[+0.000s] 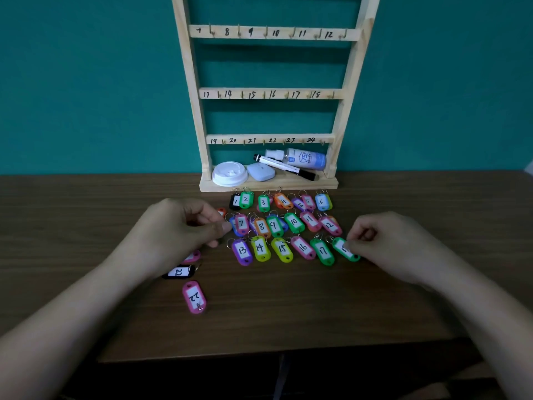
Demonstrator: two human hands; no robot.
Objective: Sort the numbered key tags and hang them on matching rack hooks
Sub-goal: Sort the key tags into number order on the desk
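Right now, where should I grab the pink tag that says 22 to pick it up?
Probably pinch the pink 22 tag across its two long edges, coming straight down from above. It lies flat on the table, alone, with bare wood on both sides, so fingers fit there.

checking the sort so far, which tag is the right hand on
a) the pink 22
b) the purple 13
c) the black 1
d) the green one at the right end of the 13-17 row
D: the right hand pinches the green tag lying just right of the 17 tag, with the fingers covering part of its number.
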